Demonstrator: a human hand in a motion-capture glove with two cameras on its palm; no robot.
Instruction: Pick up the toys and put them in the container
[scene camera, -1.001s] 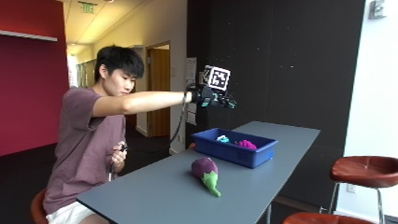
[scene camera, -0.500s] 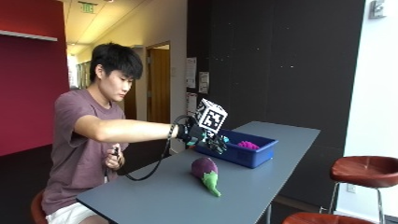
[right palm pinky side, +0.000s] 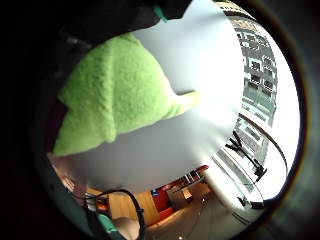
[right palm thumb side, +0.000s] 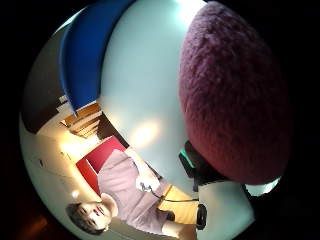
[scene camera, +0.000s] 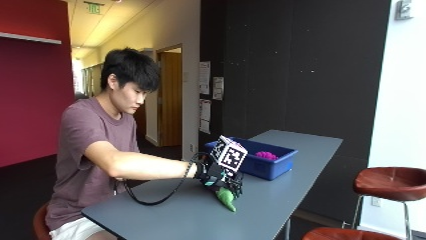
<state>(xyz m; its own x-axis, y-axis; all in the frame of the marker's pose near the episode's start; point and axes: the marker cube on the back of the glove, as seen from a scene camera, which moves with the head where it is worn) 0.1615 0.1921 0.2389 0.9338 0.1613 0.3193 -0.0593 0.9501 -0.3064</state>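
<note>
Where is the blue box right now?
In the outside view, the blue box sits on the grey table, just beyond the gloved right hand and the eggplant toy.

The gloved right hand (scene camera: 216, 176) hides the plush toy's (scene camera: 227, 199) purple body.

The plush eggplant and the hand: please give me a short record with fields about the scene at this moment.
Toy: plush eggplant, purple body, green leafy end
Toy location: on the grey table, outside the bin
Right hand: gloved, down on the purple part of the toy; only the green end shows
Grip: cannot tell
Container: blue bin on the table beyond the hand
Bin contents: a pink toy
Other hand: hidden
</note>
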